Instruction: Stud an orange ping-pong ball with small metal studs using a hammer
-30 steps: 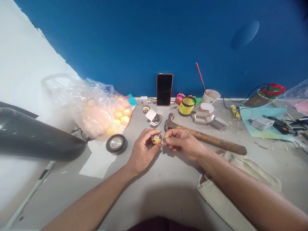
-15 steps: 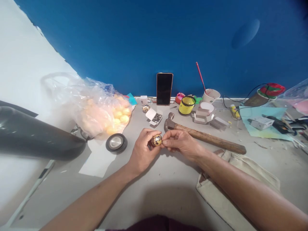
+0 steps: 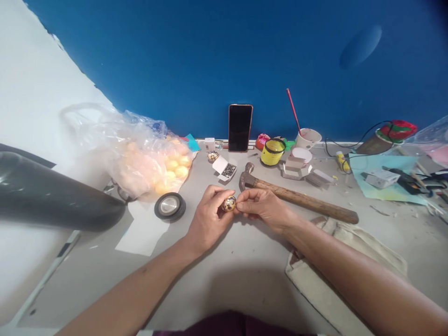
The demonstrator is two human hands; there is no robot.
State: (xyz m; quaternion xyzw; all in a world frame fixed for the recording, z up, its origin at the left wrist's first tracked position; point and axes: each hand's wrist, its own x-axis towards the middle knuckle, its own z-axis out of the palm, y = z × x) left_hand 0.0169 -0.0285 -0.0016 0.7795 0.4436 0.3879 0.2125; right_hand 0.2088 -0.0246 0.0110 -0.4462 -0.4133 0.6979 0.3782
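My left hand (image 3: 207,223) is closed round a small yellow ball (image 3: 229,203) studded with shiny metal pieces, held above the table between thumb and fingers. At the ball's right side, the thumb and fingertips of my right hand (image 3: 263,210) are pinched together; whatever is between them is too small to make out. Just beyond my hands lies a claw hammer (image 3: 303,199) with a wooden handle. An open white box (image 3: 228,171) of small shiny metal pieces sits farther back, near another studded ball (image 3: 213,156).
A clear plastic bag (image 3: 140,161) of orange-yellow balls stands at left, near a round black-rimmed object (image 3: 170,206). Against the blue wall leans a phone (image 3: 240,128). A yellow container (image 3: 272,153) and white cup (image 3: 308,138) stand back right. Beige cloth (image 3: 357,247) lies under my right forearm.
Hardly anything differs. The ball has turned slightly in my left hand, and the whole view has shifted a little.
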